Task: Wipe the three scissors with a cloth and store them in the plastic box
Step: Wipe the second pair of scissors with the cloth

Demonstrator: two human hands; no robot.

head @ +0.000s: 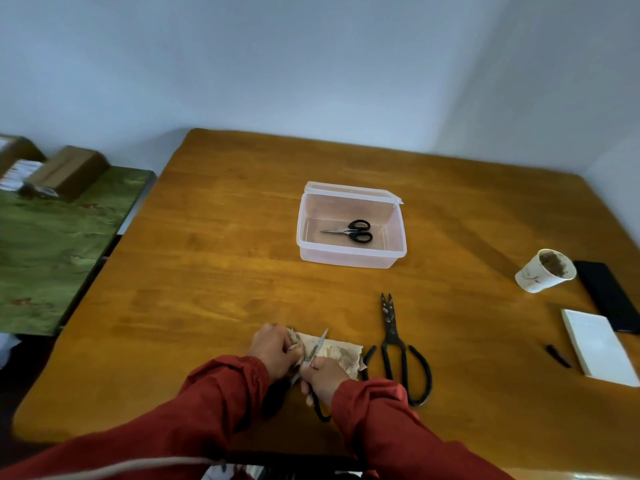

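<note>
Brown wooden table (pixel 207 271) carries everything, under a pale wall. Nearest, the right hand (pixel 323 379) is curled tight around the black handle of the held scissors (pixel 320 342), and the left hand (pixel 273 351) pinches the stained cloth (pixel 341 353) over one blade. These scissors are probably light, stiff and sharp, so the handle loops seem the safe place to hold; the cloth is soft. Just beside the cloth lie the large iron scissors (pixel 391 327), which look heavier and rusty. Farther away, the plastic box (pixel 349 261) stands open with the small scissors (pixel 356 231) inside.
</note>
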